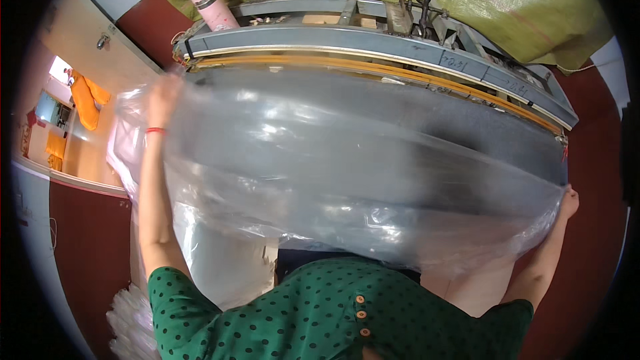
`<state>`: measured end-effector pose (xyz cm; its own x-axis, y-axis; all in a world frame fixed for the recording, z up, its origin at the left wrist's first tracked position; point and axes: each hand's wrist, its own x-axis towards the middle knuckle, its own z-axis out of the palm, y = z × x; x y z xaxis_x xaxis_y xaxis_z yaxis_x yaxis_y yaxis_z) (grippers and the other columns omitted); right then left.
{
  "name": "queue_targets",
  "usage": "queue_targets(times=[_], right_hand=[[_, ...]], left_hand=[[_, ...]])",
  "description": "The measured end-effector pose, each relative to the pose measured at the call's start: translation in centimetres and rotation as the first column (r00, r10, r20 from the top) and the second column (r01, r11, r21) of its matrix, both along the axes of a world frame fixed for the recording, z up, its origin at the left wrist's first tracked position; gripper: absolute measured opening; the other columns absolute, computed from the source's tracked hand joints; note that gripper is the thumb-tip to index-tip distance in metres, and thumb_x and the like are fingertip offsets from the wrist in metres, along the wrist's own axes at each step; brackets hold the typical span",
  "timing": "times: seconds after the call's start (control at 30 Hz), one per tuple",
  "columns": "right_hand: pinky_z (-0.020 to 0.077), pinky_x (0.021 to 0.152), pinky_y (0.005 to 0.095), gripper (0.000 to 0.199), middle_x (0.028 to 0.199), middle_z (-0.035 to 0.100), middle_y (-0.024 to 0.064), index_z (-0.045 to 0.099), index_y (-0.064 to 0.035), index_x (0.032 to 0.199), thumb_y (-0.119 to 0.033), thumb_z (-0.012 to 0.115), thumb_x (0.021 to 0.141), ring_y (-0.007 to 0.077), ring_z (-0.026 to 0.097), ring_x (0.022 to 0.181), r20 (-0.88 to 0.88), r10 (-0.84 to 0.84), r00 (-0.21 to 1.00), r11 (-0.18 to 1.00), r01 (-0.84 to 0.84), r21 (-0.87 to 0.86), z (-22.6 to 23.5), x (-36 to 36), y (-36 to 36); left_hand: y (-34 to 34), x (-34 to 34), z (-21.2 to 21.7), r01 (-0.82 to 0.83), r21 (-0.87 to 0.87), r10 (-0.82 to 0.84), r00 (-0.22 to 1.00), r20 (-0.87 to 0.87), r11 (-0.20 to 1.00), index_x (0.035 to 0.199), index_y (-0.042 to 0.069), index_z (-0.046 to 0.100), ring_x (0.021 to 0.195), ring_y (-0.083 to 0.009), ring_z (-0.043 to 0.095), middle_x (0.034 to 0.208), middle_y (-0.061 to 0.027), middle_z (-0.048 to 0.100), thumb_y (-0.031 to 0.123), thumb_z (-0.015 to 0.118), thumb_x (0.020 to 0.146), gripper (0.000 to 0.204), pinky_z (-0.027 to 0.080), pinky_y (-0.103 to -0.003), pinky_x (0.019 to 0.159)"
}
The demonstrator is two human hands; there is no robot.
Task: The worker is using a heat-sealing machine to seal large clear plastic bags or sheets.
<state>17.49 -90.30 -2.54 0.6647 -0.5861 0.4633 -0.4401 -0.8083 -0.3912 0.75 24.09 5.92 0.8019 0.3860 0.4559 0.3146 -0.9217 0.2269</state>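
A wide sheet of clear plastic film (320, 160) is spread between my two arms, over a dark flat surface (493, 123). At the right end, my right hand (570, 204) is closed on the edge of the film, which stretches taut toward it. My left hand (163, 97) is at the film's left end, near the corner of the metal frame. Motion smears its fingers, so their grip does not show. A red band (155, 130) circles my left wrist. The film's near edge hangs in folds close to my body.
Beyond the film runs a long grey metal frame (300, 39) with an orange-yellow strip (373, 67) along it. A pink bottle (212, 7) leans at its left end; a dark clamp-like fitting (425, 13) sits at its right. Bunched clear plastic (130, 320) lies at lower left.
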Motion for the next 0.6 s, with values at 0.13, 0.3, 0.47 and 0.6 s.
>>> queue_targets(times=[0.13,0.3,0.47,0.6], right_hand=[[0.0437,0.069,0.0392,0.037,0.083,0.062,0.0155,0.061,-0.0049,0.088,-0.039,0.058,0.076,0.0311,0.059,0.078,-0.213,-0.088,0.973,0.996,0.085,-0.022,-0.3,-0.7,5.2],[0.0439,0.067,0.0447,0.041,0.091,0.061,0.0143,0.061,-0.0095,0.093,-0.047,0.052,0.078,0.0345,0.057,0.083,-0.19,-0.223,0.956,0.971,0.2,-0.133,0.2,-1.8,6.0],[0.0462,0.071,0.0433,0.036,0.098,0.06,0.0109,0.06,-0.0121,0.096,-0.042,0.048,0.081,0.0307,0.058,0.09,-0.286,-0.275,0.918,0.96,0.245,-0.135,3.2,-0.1,14.0],[0.0457,0.077,0.0441,0.034,0.099,0.059,0.0148,0.055,-0.0107,0.101,-0.038,0.048,0.082,0.0329,0.057,0.094,-0.277,-0.349,0.895,0.937,0.328,-0.122,3.1,0.1,12.8]], left_hand=[[-2.3,1.6,-7.5,-0.275,-0.003,0.246,0.867,-0.432,0.962,0.132,0.027,0.029,0.127,-0.0327,0.019,0.14,-0.0028,0.021,0.059,0.043,0.078,0.065,0.013,-0.059,0.098],[6.9,2.7,-9.3,-0.246,-0.02,0.226,0.918,-0.325,0.969,0.13,0.037,0.029,0.125,-0.0403,0.019,0.14,-0.0055,0.021,0.062,0.038,0.078,0.058,0.016,-0.057,0.098],[8.0,3.1,-7.6,-0.185,-0.001,0.178,0.947,-0.267,0.983,0.118,0.009,0.05,0.111,-0.0331,0.045,0.118,-0.0203,0.048,0.047,0.045,0.083,0.052,0.035,-0.038,0.092],[-6.2,10.7,-5.5,0.117,-0.552,-0.137,0.991,0.006,0.825,0.09,0.004,0.062,0.066,-0.0071,0.052,0.079,-0.0032,0.061,0.03,0.054,0.084,0.027,0.039,-0.021,0.055]])
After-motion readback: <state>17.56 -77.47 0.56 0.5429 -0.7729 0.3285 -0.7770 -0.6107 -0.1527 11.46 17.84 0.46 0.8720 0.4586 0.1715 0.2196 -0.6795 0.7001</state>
